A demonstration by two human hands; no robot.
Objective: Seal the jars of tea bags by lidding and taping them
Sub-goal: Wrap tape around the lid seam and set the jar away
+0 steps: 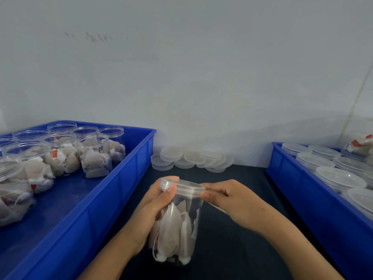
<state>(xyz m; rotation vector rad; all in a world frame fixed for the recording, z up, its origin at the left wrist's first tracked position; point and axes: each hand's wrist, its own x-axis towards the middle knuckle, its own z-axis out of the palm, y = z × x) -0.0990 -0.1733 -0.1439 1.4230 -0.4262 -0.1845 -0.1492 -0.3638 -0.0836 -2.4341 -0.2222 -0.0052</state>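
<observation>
A clear plastic jar (177, 225) packed with white tea bags is held upright over the dark table, low in the middle of the view. A clear lid (185, 186) sits on its top. My left hand (153, 207) wraps the jar's left side, thumb pressed on the lid's rim. My right hand (232, 199) pinches at the lid's right edge, where a thin strip of clear tape (217, 208) seems to run along the rim; I cannot see it sharply.
A blue tray (113, 184) on the left holds several open jars of tea bags (92, 156). A second blue tray (298, 190) on the right holds lidded jars. Loose clear lids (191, 158) lie stacked against the white wall behind the jar.
</observation>
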